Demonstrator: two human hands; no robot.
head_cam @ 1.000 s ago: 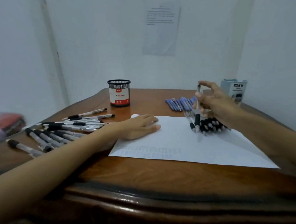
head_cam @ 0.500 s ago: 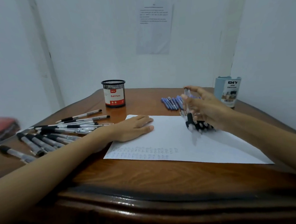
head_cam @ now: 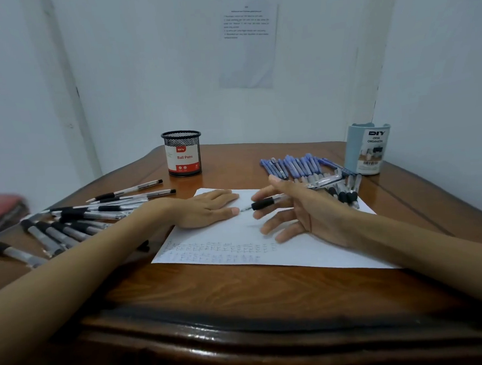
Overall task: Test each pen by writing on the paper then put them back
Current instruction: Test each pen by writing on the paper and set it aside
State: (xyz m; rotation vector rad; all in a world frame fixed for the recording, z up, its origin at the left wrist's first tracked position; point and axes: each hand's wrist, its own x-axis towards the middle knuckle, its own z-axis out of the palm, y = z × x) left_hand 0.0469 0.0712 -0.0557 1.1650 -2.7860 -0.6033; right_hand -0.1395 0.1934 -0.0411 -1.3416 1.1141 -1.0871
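Black-grip pen [head_cam: 266, 202] is only loosely pinched in your right hand [head_cam: 306, 206], fingers spread, tip hovering over the paper [head_cam: 289, 257] near your flat left hand [head_cam: 207, 209]. Settle it into a proper writing grip before touching down by the scribbles [head_cam: 218, 250].

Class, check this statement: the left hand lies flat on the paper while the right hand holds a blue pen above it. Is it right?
Wrong in one point: the head view shows the right hand's pen has a black grip, not blue. The left hand does lie flat on the paper.
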